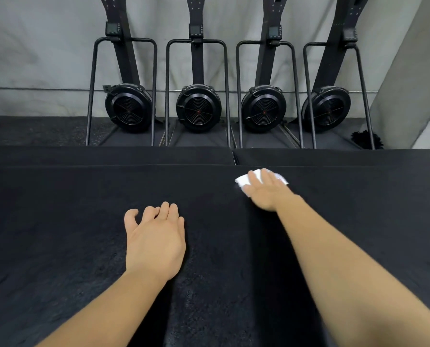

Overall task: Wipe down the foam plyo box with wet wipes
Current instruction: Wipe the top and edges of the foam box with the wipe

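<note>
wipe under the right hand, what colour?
White: the wet wipe under the right hand, against the black foam plyo box. Head view.

On the box [59, 221], the wipe [242, 182] lies under the right hand [266, 194] at one o'clock; four machines [198, 108] stand behind at twelve

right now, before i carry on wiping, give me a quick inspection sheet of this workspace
surface: foam plyo box, black textured top; a darker streak lies under the right forearm, wet or shadow cannot tell
job's things: one white wet wipe, near the box's far edge
clutter: black fluffy thing on the floor, far right
hands: left hand rests on the box, fingers loosely curled, holding nothing; right hand presses the wipe with flat fingers
cables: thin line along the wall, cable or pipe cannot tell
surroundings: four black fan machines in a row against a grey wall
</note>
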`<state>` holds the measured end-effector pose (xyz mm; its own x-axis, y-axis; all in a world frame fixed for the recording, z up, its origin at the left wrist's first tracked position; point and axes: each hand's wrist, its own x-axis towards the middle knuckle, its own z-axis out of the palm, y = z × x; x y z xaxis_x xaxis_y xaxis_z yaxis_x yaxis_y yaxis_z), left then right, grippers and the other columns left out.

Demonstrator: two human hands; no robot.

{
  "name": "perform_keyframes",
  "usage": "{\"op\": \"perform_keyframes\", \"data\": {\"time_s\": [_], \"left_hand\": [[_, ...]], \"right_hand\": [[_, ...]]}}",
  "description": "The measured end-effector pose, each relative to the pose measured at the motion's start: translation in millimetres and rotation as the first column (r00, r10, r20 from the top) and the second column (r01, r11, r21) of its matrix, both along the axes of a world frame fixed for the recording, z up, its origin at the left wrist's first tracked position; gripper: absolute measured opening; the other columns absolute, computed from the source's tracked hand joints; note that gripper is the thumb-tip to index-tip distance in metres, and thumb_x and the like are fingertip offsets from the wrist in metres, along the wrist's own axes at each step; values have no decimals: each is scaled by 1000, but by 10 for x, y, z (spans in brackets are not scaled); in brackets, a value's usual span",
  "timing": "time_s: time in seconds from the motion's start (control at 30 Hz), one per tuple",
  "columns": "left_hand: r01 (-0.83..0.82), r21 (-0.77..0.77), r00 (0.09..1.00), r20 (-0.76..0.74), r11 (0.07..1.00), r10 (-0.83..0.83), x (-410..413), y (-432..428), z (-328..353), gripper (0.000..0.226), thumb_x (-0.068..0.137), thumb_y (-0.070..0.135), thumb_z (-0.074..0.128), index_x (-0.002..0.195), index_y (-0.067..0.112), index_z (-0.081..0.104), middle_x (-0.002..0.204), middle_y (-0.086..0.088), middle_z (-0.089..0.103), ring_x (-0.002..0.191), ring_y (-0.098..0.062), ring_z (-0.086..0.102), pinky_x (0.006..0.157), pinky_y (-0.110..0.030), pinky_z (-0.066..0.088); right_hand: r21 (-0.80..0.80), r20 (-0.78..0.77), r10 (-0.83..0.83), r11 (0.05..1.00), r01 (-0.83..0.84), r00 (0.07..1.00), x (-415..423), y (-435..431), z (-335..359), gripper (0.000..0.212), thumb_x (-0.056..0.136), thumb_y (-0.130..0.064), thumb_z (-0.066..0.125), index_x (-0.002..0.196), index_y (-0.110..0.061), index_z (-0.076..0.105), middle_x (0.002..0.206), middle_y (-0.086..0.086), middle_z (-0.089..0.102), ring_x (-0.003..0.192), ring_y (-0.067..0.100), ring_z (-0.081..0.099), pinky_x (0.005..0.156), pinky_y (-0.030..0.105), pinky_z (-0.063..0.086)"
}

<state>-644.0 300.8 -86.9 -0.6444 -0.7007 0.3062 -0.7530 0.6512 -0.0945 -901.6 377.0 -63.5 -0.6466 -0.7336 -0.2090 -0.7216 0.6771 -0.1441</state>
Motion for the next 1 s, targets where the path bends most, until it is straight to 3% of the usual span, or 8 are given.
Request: {"op": "perform_keyframes", "data": {"time_s": [0.23, 0.47, 0.63, 0.77, 0.9, 1.0], "left_hand": [[17, 37, 1000, -3, 999, -17, -13, 15, 35, 31, 99, 30, 8, 96, 26, 38, 94, 14, 43, 100, -14, 45, 104, -44, 14], [31, 66, 999, -8, 997, -31, -13, 18, 28, 39, 100, 31, 9, 111, 24, 46, 106, 13, 50, 105, -15, 45, 105, -44, 15], [46, 81, 999, 2, 996, -47, -11, 10, 32, 39, 101, 33, 14, 117, 24, 48, 122, 12, 52, 110, -16, 45, 104, -45, 9], [34, 69, 999, 32, 997, -37, -1, 7, 24, 45, 101, 34, 12, 131, 23, 44, 138, 11, 47, 119, -16, 43, 105, -47, 7], [15, 62, 997, 69, 998, -19, -22, -10, 6, 51, 101, 34, 8, 142, 22, 36, 148, 10, 39, 126, -18, 39, 106, -48, 4], [5, 60, 995, 99, 998, -11, -31, -18, -9, 54, 101, 35, 5, 149, 22, 26, 153, 9, 32, 130, -17, 35, 108, -49, 3]], "right_hand": [[18, 5, -151, 988, 151, 988, 64, 27, 27, 62, 103, -48, 19, 157, -23, -1, 163, 14, -12, 150, 28, -12, 119, 44, -1], [8, 62, 129, 991, -130, 990, 946, -134, -17, 63, 103, -50, 15, 156, -29, -10, 160, 10, -25, 147, 25, -25, 120, 41, -11], [4, 110, 293, 956, -295, 950, 1118, -424, 44, 59, 104, -50, 17, 155, -35, -8, 160, 1, -26, 146, 19, -27, 118, 38, -13], [-20, 95, 305, 952, -305, 947, 869, -616, 61, 60, 101, -54, 19, 155, -38, -2, 163, -3, -20, 149, 17, -20, 119, 38, -7], [-64, -1, 173, 983, -172, 985, 267, -625, 44, 58, 97, -57, 22, 150, -34, 24, 160, 5, 15, 148, 25, 10, 119, 45, 13], [-12, -48, 22, 1000, -22, 999, -214, -425, 22, 60, 99, -54, 22, 153, -26, 22, 157, 11, 22, 144, 30, 19, 117, 47, 16]]}}
